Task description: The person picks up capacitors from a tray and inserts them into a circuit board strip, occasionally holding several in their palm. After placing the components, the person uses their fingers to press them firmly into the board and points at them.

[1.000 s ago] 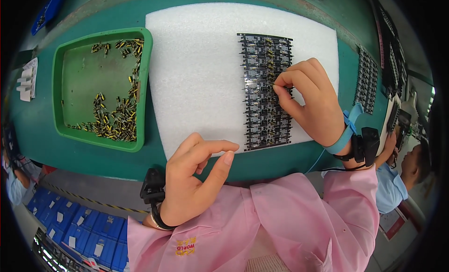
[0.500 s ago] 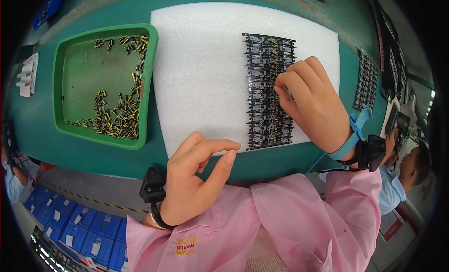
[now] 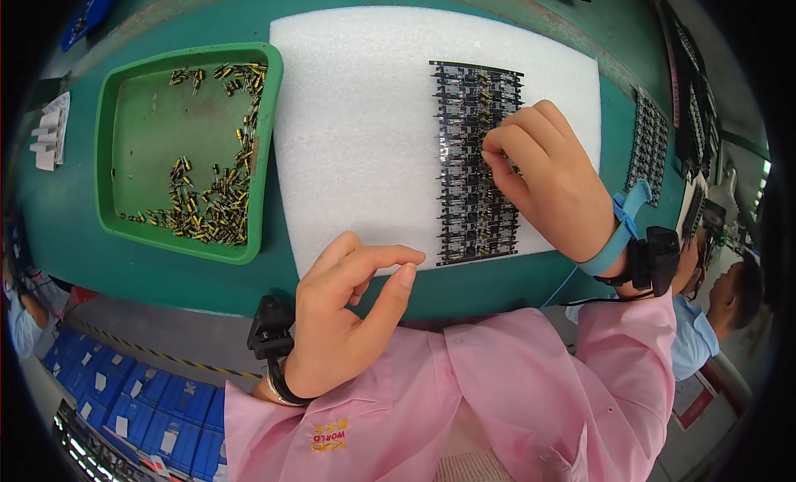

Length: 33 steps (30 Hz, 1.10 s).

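While the right hand [image 3: 555, 188] bends over the black circuit panel [image 3: 464, 163], grip undeterminable, left hand [image 3: 344, 312] released, half-curled near the white foam sheet [image 3: 356, 134], green tray [image 3: 153, 130] of components [image 3: 211, 207] alongside

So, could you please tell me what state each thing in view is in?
White foam sheet: lying flat.
Circuit board panel: flat on the foam sheet, partly covered.
Right hand: thumb and forefinger pinched over the panel; anything between them is hidden.
Left hand: loosely curled, nothing visible in it.
Green tray: open, partly filled.
Yellow-and-black capacitors: loose in the tray.
Blue wrist strap: worn round the right wrist.
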Each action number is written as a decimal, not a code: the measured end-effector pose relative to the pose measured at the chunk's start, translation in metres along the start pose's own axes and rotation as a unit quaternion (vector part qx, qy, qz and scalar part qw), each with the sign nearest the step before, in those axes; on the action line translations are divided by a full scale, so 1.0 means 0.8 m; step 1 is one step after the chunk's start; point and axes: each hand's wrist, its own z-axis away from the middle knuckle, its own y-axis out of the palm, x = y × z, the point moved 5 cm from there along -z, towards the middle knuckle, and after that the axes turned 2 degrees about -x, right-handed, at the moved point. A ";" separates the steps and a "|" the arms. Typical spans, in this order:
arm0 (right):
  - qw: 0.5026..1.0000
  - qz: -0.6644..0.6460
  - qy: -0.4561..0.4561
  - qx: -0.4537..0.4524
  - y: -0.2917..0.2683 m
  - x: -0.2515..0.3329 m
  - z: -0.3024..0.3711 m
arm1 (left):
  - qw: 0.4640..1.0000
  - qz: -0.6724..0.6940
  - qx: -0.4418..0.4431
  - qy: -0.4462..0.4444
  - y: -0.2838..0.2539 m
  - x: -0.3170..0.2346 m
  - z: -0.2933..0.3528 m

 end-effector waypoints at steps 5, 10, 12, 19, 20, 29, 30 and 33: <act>0.999 -0.034 0.002 -0.015 -0.023 -0.009 0.015 | 1.000 -0.009 0.002 -0.008 0.004 -0.004 0.002; 1.000 -0.017 -0.008 0.000 -0.027 -0.016 0.029 | 0.998 -0.049 0.015 0.021 0.018 -0.010 -0.002; 1.000 -0.016 -0.016 0.013 -0.023 -0.020 0.033 | 0.997 -0.067 0.017 0.036 0.024 -0.011 -0.004; 0.998 -0.025 -0.048 0.018 -0.022 -0.030 0.042 | 0.984 -0.152 0.021 0.091 0.049 -0.016 -0.010; 0.998 -0.026 -0.048 0.017 -0.022 -0.032 0.043 | 0.981 -0.169 0.022 0.094 0.051 -0.016 -0.010; 0.998 -0.046 -0.043 0.014 -0.022 -0.041 0.048 | 0.965 -0.237 0.007 0.109 0.067 -0.021 -0.013; 0.998 -0.044 -0.043 0.015 -0.023 -0.041 0.048 | 0.965 -0.240 0.009 0.107 0.068 -0.022 -0.014; 0.998 -0.041 -0.043 0.016 -0.024 -0.042 0.049 | 0.964 -0.243 0.009 0.107 0.069 -0.023 -0.015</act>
